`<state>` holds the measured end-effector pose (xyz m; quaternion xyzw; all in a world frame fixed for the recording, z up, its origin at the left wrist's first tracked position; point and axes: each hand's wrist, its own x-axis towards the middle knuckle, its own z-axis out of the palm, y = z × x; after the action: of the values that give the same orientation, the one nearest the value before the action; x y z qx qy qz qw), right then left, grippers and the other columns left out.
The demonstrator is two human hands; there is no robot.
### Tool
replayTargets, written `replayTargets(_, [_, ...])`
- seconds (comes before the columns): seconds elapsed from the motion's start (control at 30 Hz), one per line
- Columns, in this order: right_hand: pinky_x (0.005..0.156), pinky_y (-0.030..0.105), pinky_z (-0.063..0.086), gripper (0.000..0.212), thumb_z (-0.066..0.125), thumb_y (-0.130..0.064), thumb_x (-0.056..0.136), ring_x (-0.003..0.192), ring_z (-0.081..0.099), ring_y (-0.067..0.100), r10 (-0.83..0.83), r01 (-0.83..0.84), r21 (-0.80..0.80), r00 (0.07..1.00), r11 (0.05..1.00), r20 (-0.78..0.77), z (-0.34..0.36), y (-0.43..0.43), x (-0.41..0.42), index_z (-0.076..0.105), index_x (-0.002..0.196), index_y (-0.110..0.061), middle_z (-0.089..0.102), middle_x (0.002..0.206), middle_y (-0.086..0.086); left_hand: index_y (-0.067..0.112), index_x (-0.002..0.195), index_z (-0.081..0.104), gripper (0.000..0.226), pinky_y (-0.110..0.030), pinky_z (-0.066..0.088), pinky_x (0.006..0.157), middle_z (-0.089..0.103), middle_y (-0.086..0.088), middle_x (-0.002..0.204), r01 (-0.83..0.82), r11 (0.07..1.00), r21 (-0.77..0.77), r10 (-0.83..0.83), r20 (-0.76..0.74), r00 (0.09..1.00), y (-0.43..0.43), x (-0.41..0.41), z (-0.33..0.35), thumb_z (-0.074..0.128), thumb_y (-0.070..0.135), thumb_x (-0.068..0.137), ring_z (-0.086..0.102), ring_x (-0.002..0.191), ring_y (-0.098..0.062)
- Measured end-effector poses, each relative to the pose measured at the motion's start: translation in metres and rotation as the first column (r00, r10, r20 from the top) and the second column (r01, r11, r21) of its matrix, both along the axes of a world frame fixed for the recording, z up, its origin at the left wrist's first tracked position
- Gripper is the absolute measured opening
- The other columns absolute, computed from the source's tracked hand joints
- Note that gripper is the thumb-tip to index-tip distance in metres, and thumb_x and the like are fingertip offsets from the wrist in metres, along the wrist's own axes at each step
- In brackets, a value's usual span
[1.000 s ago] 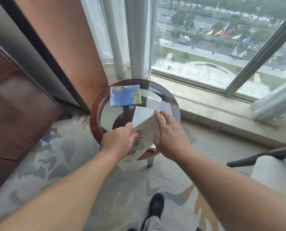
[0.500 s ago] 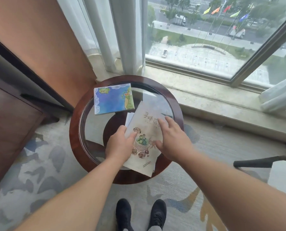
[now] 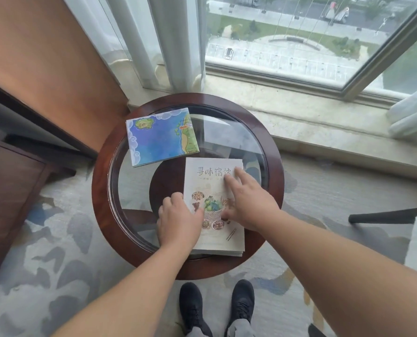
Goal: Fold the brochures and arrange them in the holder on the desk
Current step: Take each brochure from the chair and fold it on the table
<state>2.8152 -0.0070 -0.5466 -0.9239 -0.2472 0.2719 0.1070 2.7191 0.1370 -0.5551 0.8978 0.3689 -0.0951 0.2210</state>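
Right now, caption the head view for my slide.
Both hands, left hand and right hand, press a cream food-illustrated brochure flat on the round glass-topped wooden table beside a blue map brochure.

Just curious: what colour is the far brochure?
Mostly blue, a map with green land; head view.

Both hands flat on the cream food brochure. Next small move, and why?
Probably slide the right hand along the cream food brochure to press the fold flat while the left hand pins its left edge. It lies folded on the round glass table, layered edges showing at its near end. The blue map brochure lies apart, already folded. No holder is in view.
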Motion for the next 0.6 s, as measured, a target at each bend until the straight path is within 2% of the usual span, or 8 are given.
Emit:
replayTargets(0.1, [0.117,0.037,0.023,0.114,0.081,-0.053,0.067,0.148,0.008,0.023,0.093,-0.089,-0.063,0.994,0.994,0.049,0.002,0.001,0.011,0.012,0.153,-0.022,0.0,0.163,0.006,0.021,0.135,0.035,0.064,-0.039,0.033,0.101,0.04,-0.004,0.131,0.281,0.946,0.161,-0.293,0.059,0.954,0.002,0.004,-0.003,0.061,0.046,0.082,0.035,0.122,-0.025])
replayTargets(0.17, [0.122,0.038,0.013,0.125,0.082,-0.055,0.065,0.15,-0.001,0.025,0.177,-0.166,-0.138,0.982,0.977,0.071,0.002,0.0,0.02,0.003,0.155,-0.017,-0.006,0.163,0.01,0.023,0.146,0.023,0.078,-0.04,0.019,0.114,0.025,-0.007,0.15,0.466,0.872,0.151,-0.478,0.054,0.876,0.002,0.017,-0.007,0.058,0.051,0.083,0.017,0.139,-0.025])
replayTargets(0.23, [0.123,0.038,0.005,0.132,0.083,-0.055,0.065,0.15,-0.008,0.024,0.223,-0.208,-0.186,0.972,0.96,0.067,0.002,-0.001,0.025,-0.004,0.156,-0.015,-0.012,0.163,0.01,0.025,0.152,0.01,0.086,-0.042,0.002,0.118,0.006,-0.007,0.16,0.585,0.803,0.118,-0.589,0.006,0.808,0.001,0.037,-0.014,0.05,0.062,0.085,-0.002,0.147,-0.025])
replayTargets(0.33, [0.121,0.038,-0.002,0.14,0.085,-0.054,0.062,0.15,-0.015,0.022,0.253,-0.244,-0.217,0.967,0.945,0.015,-0.001,-0.001,0.025,-0.011,0.155,-0.013,-0.019,0.162,0.01,0.029,0.152,-0.009,0.091,-0.051,-0.01,0.117,-0.018,-0.006,0.16,0.635,0.767,0.092,-0.628,-0.099,0.772,-0.002,0.058,-0.027,0.028,0.075,0.084,-0.022,0.145,-0.025])
replayTargets(0.4, [0.12,0.037,-0.004,0.145,0.087,-0.053,0.06,0.149,-0.018,0.023,0.267,-0.263,-0.234,0.964,0.936,-0.014,-0.002,0.001,0.026,-0.015,0.154,-0.011,-0.024,0.16,0.011,0.029,0.15,-0.018,0.093,-0.054,-0.014,0.115,-0.028,-0.008,0.157,0.651,0.747,0.132,-0.633,-0.159,0.758,-0.006,0.06,-0.036,0.013,0.081,0.079,-0.031,0.142,-0.027])
replayTargets(0.47, [0.12,0.037,-0.004,0.146,0.087,-0.052,0.059,0.148,-0.02,0.024,0.276,-0.275,-0.248,0.961,0.929,-0.03,-0.001,0.001,0.027,-0.017,0.153,-0.01,-0.027,0.159,0.012,0.027,0.148,-0.024,0.095,-0.056,-0.015,0.114,-0.032,-0.01,0.155,0.654,0.738,0.166,-0.629,-0.183,0.756,-0.008,0.057,-0.041,0.003,0.083,0.076,-0.035,0.14,-0.028])
replayTargets(0.6, [0.122,0.038,-0.003,0.141,0.083,-0.054,0.064,0.149,-0.018,0.021,0.282,-0.272,-0.263,0.959,0.926,0.001,0.002,-0.001,0.025,-0.017,0.153,-0.012,-0.025,0.16,0.009,0.025,0.148,-0.025,0.094,-0.056,-0.018,0.113,-0.031,-0.012,0.156,0.643,0.749,0.158,-0.619,-0.179,0.765,-0.015,0.053,-0.039,0.0,0.081,0.077,-0.034,0.14,-0.03])
